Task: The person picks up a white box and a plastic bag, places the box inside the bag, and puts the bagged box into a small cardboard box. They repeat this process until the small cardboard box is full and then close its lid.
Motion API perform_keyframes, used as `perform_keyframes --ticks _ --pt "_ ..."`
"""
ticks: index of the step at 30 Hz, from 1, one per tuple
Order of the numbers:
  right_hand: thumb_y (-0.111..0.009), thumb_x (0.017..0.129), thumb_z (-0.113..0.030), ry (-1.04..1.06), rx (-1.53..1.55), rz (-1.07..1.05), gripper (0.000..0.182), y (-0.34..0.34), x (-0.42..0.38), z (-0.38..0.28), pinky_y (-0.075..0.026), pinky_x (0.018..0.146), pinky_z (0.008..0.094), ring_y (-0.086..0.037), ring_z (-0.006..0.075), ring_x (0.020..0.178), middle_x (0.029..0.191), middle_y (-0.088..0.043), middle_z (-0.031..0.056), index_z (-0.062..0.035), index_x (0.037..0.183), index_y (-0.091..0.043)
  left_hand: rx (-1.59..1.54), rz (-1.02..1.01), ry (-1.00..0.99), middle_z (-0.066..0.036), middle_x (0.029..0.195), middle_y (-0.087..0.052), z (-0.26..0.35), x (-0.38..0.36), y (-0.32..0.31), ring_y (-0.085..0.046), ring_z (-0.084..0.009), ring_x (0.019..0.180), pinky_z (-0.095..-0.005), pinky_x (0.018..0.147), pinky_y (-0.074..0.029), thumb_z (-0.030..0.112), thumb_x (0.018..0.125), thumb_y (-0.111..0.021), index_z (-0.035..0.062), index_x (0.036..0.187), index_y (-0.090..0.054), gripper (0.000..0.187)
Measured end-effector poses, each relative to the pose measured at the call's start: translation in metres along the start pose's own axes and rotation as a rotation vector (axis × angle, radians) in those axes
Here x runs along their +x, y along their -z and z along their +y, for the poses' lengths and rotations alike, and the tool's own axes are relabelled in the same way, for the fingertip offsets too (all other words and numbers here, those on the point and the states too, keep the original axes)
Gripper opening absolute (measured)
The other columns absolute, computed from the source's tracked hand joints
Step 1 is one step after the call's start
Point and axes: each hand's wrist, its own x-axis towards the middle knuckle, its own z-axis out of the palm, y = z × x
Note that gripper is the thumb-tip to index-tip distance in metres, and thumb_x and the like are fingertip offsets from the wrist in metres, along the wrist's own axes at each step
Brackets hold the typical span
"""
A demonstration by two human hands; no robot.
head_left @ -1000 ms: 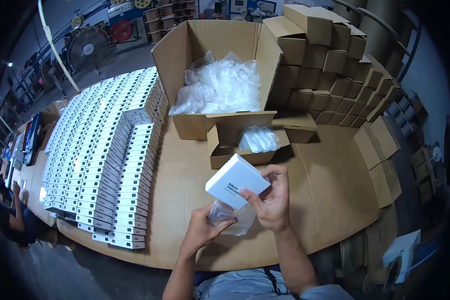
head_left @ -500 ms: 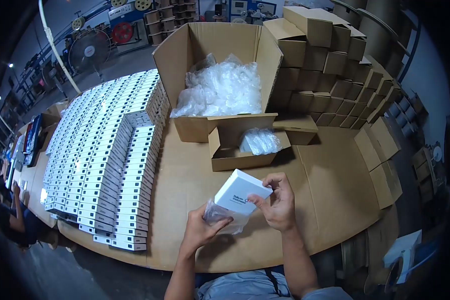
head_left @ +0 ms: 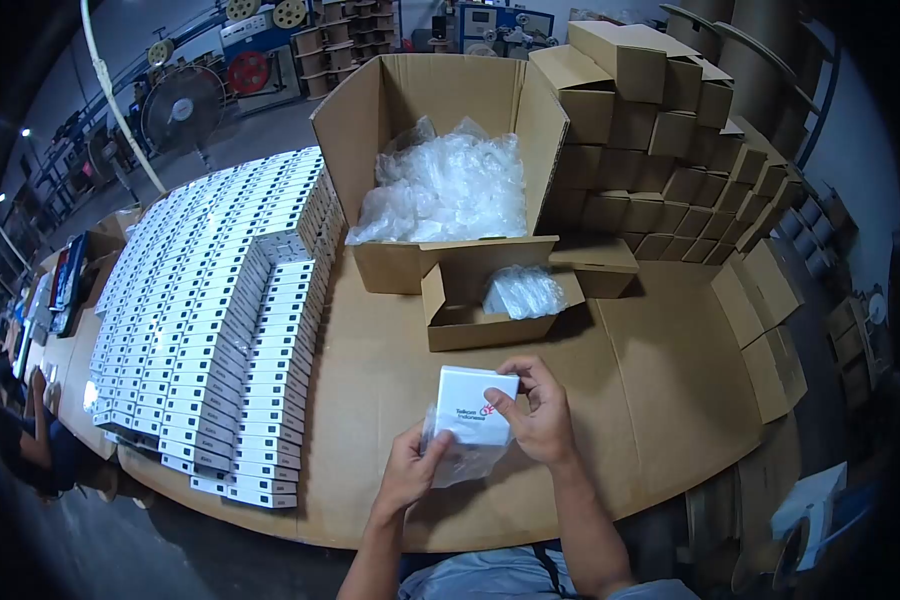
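Note:
In front of me is a small white box [head_left: 467, 390] printed "Telkom Indonesia", tilted, its lower part inside a clear plastic bag [head_left: 468, 466]. My left hand [head_left: 410, 470] grips the bag on its left side, with the thumb resting over the box's lower left corner. My right hand [head_left: 540, 415] pinches the box at its upper right, thumb on the printed face and fingers behind. Just beyond the hands stands an open small carton [head_left: 485, 334] with bubble-wrapped packs [head_left: 526, 292] in it.
Rows of stacked white boxes [head_left: 205, 330] fill the left of the table. A large open carton [head_left: 385, 268] holds a heap of clear plastic bags [head_left: 450, 185]. Brown cartons [head_left: 660, 150] are piled at the back right. Another person's arm [head_left: 38, 430] shows at far left.
The white box has turned more upright and moved slightly left and down, deeper into the bag. My left thumb has shifted onto its face; my right hand keeps hold of it.

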Motion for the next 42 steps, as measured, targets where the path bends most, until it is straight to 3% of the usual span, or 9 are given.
perform_keyframes --ticks 2,6,13,19,24,28,34,38,42 --pt "-0.075 0.092 -0.007 -0.084 0.025 -0.078 0.035 0.001 -0.002 -0.001 -0.053 0.086 0.0284 -0.065 0.014 0.095 0.105 -0.067 0.0072 0.0012 0.122 -0.058 -0.086 0.038 0.012 -0.006 0.111 -0.069 -0.012 -0.001 -0.001 -0.062 -0.0119 0.1 -0.0291 0.09 -0.05 0.026 0.11 -0.05 -0.0035 0.124 -0.065 0.036" --pt "-0.07 0.093 0.0 0.071 0.358 -0.085 0.043 -0.002 -0.016 0.011 -0.053 0.09 0.0286 -0.064 0.0148 0.104 0.114 -0.064 0.009 0.0023 0.131 -0.051 -0.296 0.149 -0.014 -0.006 0.114 -0.068 -0.036 0.003 0.002 -0.06 -0.0109 0.102 -0.0287 0.091 -0.05 0.033 0.111 -0.048 -0.0025 0.128 -0.061 0.042" --pt "-0.066 0.096 0.004 -0.063 0.286 0.017 0.013 -0.004 -0.037 0.035 -0.054 0.085 0.0233 -0.066 0.0096 0.094 0.101 -0.069 0.004 0.0035 0.109 -0.063 -0.323 0.174 -0.151 -0.01 0.122 -0.067 -0.031 0.007 -0.001 -0.062 -0.0153 0.111 -0.0322 0.1 -0.048 0.034 0.113 -0.037 -0.0026 0.137 -0.057 0.048" --pt "-0.064 0.1 -0.002 0.046 0.266 0.008 0.01 0.006 -0.04 0.034 -0.053 0.093 0.0295 -0.065 0.0148 0.106 0.118 -0.071 0.0149 -0.0003 0.109 -0.064 0.007 0.063 -0.294 -0.02 0.135 -0.061 -0.013 0.009 0.003 -0.064 -0.0242 0.117 -0.0376 0.105 -0.048 0.041 0.113 -0.031 -0.0035 0.155 -0.036 0.061" --pt "-0.073 0.095 -0.007 0.024 0.513 -0.009 0.023 0.001 -0.04 0.027 -0.05 0.1 0.0329 -0.065 0.0183 0.113 0.118 -0.071 0.0141 -0.0029 0.115 -0.064 -0.301 0.059 -0.329 -0.024 0.127 -0.063 -0.024 0.01 -0.004 -0.065 -0.0315 0.116 -0.045 0.103 -0.052 0.038 0.112 -0.034 -0.0024 0.151 -0.037 0.057" --pt "-0.084 0.082 -0.004 0.039 -0.058 -0.073 0.045 -0.002 -0.043 0.023 -0.05 0.1 0.031 -0.066 0.0166 0.11 0.115 -0.072 0.0096 -0.0028 0.123 -0.065 -0.347 0.079 -0.286 -0.021 0.128 -0.063 -0.021 0.01 -0.007 -0.063 -0.0279 0.118 -0.0426 0.104 -0.051 0.035 0.112 -0.038 -0.0021 0.151 -0.037 0.054" --pt "-0.076 0.083 0.008 0.075 0.031 -0.052 0.027 -0.004 -0.044 0.039 -0.054 0.094 0.0307 -0.07 0.0174 0.103 0.108 -0.075 0.0101 0.0 0.108 -0.071 -0.054 -0.043 -0.178 -0.014 0.126 -0.065 -0.016 0.004 0.0 -0.063 -0.0217 0.116 -0.0346 0.097 -0.053 0.016 0.104 -0.06 0.001 0.134 -0.054 0.035" --pt "-0.074 0.089 0.003 0.014 0.028 -0.042 0.018 -0.002 -0.044 0.042 -0.054 0.093 0.0299 -0.069 0.0177 0.104 0.109 -0.075 0.0115 0.0024 0.107 -0.071 -0.219 0.052 0.024 -0.006 0.109 -0.07 -0.025 0.004 -0.005 -0.064 -0.0128 0.102 -0.0294 0.085 -0.053 0.018 0.106 -0.058 -0.0002 0.114 -0.07 0.023" --pt "-0.071 0.095 -0.003 -0.193 0.155 0.064 0.012 -0.004 -0.047 0.04 -0.053 0.092 0.0284 -0.068 0.0161 0.102 0.107 -0.075 0.0143 0.0053 0.103 -0.07 -0.176 0.147 0.004 -0.008 0.104 -0.072 -0.03 0.006 -0.008 -0.067 -0.0134 0.095 -0.0301 0.083 -0.055 0.024 0.107 -0.056 -0.0017 0.112 -0.069 0.029"
